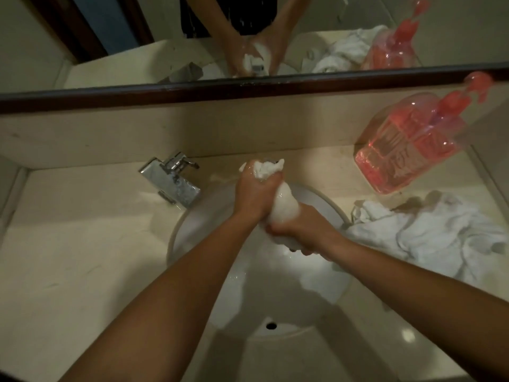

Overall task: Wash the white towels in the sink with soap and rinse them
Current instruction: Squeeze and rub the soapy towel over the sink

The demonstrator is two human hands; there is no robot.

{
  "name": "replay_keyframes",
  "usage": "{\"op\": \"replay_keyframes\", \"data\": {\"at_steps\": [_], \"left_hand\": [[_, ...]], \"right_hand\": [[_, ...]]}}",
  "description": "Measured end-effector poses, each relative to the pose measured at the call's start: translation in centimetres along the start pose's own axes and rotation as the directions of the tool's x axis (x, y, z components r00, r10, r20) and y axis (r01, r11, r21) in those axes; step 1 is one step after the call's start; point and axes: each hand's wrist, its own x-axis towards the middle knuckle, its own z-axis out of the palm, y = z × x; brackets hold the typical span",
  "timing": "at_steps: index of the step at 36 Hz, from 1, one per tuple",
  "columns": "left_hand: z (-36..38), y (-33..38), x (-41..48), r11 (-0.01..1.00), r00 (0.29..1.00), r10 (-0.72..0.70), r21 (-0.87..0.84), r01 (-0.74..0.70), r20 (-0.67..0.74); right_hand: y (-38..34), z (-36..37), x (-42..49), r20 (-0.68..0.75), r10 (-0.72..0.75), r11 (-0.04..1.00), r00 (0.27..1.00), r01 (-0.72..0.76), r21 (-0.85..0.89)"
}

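On the left we see a shiny tap [172, 181] by the white sink [176, 230]. Over the sink, our left hand [254, 193] squeezes the top end of a wet white towel [281, 201], and a bit pokes out above our fist. Our right hand [296, 234] grips the bottom end, so the towel runs between both fists. To the right lie more white towels [424, 232] on the counter [68, 257], near a pink soap bottle [407, 150].

Left hand [254, 193] and right hand [298, 234] both clenched, forearms extended forward.
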Motion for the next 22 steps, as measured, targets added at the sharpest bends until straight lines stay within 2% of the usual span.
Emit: {"op": "replay_keyframes", "data": {"at_steps": [3, 6, 9, 11, 13, 16, 18, 19, 20, 22], "left_hand": [[-0.4, 1.0, 0.4, 1.000, 0.999, 0.022, -0.017, -0.023, -0.038], [-1.1, 2.2, 0.4, 0.991, 0.992, -0.043, -0.132, 0.028, -0.115], [-1.6, 3.6, 0.1, 0.943, 0.975, -0.185, -0.302, 0.140, -0.125], [-1.7, 4.8, -0.2, 0.895, 0.959, -0.273, -0.386, 0.222, -0.081], [-2.3, 5.7, -0.3, 0.883, 0.954, -0.298, -0.388, 0.264, -0.029], [-4.1, 5.7, 0.0, 0.893, 0.976, -0.194, -0.393, 0.219, 0.103], [-5.7, 5.1, 0.3, 0.874, 0.983, -0.053, -0.467, 0.130, 0.174], [-6.4, 4.6, 0.4, 0.848, 0.985, -0.008, -0.520, 0.098, 0.173], [-6.9, 4.3, 0.3, 0.810, 0.985, 0.020, -0.581, 0.084, 0.171], [-6.9, 3.5, 0.6, 0.743, 0.979, 0.045, -0.661, 0.101, 0.201]], "right_hand": [[-0.3, -0.8, 0.3, -0.018, -0.113, 0.994, 0.993, 0.113, -0.001], [-1.4, -2.3, -0.5, -0.058, -0.310, 0.949, 0.949, 0.306, -0.072], [-2.7, -2.7, -1.2, -0.056, -0.501, 0.836, 0.864, 0.466, -0.288], [-3.2, -2.2, -1.2, -0.056, -0.527, 0.778, 0.848, 0.455, -0.434], [-3.5, -1.9, -1.2, -0.102, -0.455, 0.815, 0.885, 0.367, -0.447], [-4.1, -2.5, -1.1, -0.094, -0.339, 0.928, 0.936, 0.316, -0.198], [-4.0, -3.2, -1.2, -0.005, -0.277, 0.951, 0.961, 0.275, 0.142], [-3.6, -3.5, -1.1, 0.077, -0.260, 0.912, 0.963, 0.219, 0.348], [-3.1, -3.5, -1.1, 0.187, -0.261, 0.827, 0.947, 0.119, 0.550], [-2.2, -3.2, -1.3, 0.420, -0.333, 0.588, 0.844, -0.162, 0.792]]}}
